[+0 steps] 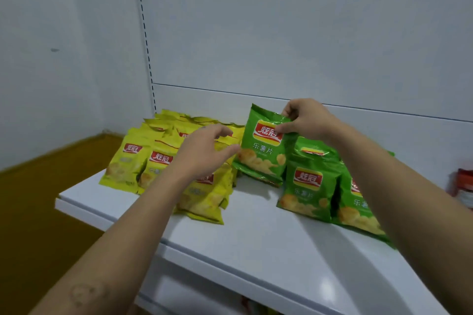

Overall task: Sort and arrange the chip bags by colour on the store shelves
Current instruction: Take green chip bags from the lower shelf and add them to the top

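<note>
Fingers [287, 111] of my right hand [307, 119] pinch top edge of shiny green foil chip bag [263, 147], held upright at frame centre. My left hand [204, 152] loose, fingers spread, tips at that bag's left edge; contact unclear. Piled centre-left, yellow foil chip bags [128, 163]; centre-right, more green bags [308, 193]; all on flat white shelf [256, 240].

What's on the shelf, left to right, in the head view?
yellow bags → left hand → held green bag, pinched at its top by the right hand → leaning green bags → red packet at the frame edge.
</note>
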A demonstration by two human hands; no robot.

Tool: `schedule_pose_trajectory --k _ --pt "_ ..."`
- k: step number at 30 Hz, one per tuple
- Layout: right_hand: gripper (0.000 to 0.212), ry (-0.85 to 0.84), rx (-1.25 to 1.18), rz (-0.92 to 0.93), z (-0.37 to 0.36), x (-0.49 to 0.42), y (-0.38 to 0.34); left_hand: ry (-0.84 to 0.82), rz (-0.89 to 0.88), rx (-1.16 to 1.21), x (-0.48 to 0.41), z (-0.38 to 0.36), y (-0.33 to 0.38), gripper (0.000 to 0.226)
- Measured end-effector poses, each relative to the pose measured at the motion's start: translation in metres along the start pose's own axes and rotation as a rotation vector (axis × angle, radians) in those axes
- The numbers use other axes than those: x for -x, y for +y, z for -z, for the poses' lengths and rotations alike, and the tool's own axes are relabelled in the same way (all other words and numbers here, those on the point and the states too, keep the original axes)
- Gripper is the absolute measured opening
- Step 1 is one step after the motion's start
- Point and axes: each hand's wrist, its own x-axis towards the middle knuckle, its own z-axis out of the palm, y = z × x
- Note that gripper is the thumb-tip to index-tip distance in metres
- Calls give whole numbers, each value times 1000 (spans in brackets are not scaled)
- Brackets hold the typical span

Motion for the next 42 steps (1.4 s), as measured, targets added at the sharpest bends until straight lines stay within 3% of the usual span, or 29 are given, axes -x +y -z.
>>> schedule_pose_trajectory --k 5,14,21,29,39,42 --pt "32 -84 233 -86 -31 -27 4 -86 -164 -240 -39 12 -23 48" --pt "37 -66 504 -185 -72 -40 16 -161 -269 -189 -69 3 -46 47" --pt "51 -10 741 -148 -81 -39 15 -164 -299 -259 -61 -11 -47 51" --pt "71 72 645 -133 -74 -12 8 -115 -303 -306 -36 -10 -30 51" --pt "72 116 512 15 -29 90 12 -31 -298 -276 19 -28 31 48" --pt "73 93 471 14 -23 134 25 -75 -277 -262 50 -43 61 49"
